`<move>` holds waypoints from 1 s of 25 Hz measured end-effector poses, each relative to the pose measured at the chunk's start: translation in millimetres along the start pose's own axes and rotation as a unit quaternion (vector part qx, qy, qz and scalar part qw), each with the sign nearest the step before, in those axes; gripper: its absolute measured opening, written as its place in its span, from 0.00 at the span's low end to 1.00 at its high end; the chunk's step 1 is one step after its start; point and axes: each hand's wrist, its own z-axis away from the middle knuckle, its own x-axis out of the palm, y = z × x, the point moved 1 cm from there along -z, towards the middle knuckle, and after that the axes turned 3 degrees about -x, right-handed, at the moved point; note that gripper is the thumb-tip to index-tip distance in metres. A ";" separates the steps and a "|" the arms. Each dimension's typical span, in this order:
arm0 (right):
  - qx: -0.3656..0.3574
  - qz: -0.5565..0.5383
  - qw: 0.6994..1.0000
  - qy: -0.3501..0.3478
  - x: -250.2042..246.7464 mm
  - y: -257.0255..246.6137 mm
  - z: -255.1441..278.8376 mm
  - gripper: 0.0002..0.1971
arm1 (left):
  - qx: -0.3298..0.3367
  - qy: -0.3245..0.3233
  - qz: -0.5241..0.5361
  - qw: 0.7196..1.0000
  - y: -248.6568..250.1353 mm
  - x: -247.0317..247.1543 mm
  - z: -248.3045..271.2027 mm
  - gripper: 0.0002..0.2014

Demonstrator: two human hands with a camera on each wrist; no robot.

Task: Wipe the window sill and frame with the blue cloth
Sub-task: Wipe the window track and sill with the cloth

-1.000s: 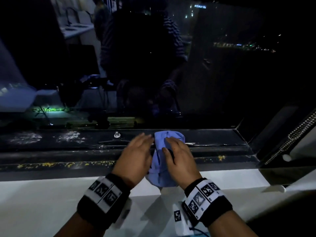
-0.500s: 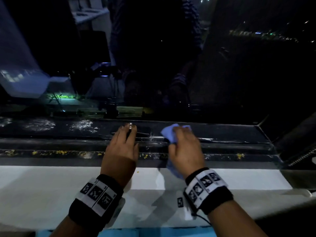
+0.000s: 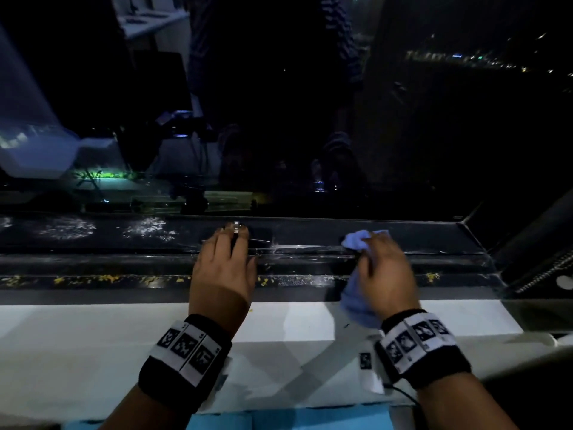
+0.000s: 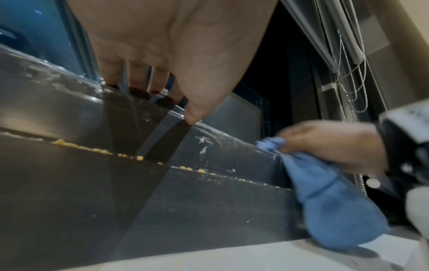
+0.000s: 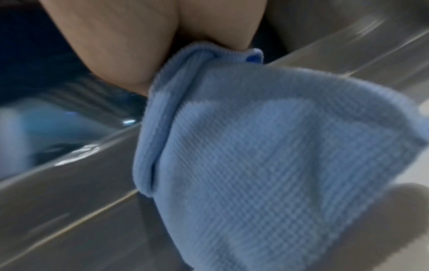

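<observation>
The blue cloth [image 3: 356,296] [image 4: 329,199] [image 5: 267,146] lies bunched under my right hand [image 3: 383,268], which grips it and presses it onto the dark window frame [image 3: 310,243]. Part of the cloth hangs down toward the white sill [image 3: 93,336]. My left hand [image 3: 226,268] [image 4: 167,55] rests flat on the frame to the left, fingers straight, fingertips [image 4: 157,86] by a small metal stud [image 3: 236,224]. The right hand is motion-blurred in the left wrist view.
Yellow crumbs [image 3: 105,278] [image 4: 104,151] line the frame's lower groove, and white smears [image 3: 148,229] mark the top ledge on the left. A blind's bead chain [image 3: 548,271] [image 4: 355,73] hangs at the right corner. Dark glass [image 3: 279,103] rises behind the frame.
My right hand has slid the cloth to the right along the frame. My left hand let go of the cloth and settled flat on the frame.
</observation>
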 end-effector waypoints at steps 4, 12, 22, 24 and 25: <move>0.082 0.012 0.995 0.050 -24.2 37.3 -7.2 0.21 | 0.004 0.001 -0.005 1.000 1.3 -1.0 -0.7 0.24; -0.041 -0.009 0.999 0.012 15.1 -29.9 -4.8 0.16 | -0.012 0.005 0.001 1.000 5.9 1.6 -1.7 0.23; 0.093 0.127 0.986 0.058 -33.4 57.8 -5.6 0.22 | -0.004 -0.004 -0.009 1.000 1.6 -1.0 -1.7 0.24; 0.127 0.142 0.980 0.057 -30.7 52.2 -8.7 0.18 | -0.004 -0.007 -0.013 1.000 1.9 -0.7 -1.8 0.24; 0.128 0.141 0.980 0.055 -25.6 41.5 -9.2 0.16 | -0.007 -0.008 -0.013 1.000 2.3 -0.3 -1.7 0.24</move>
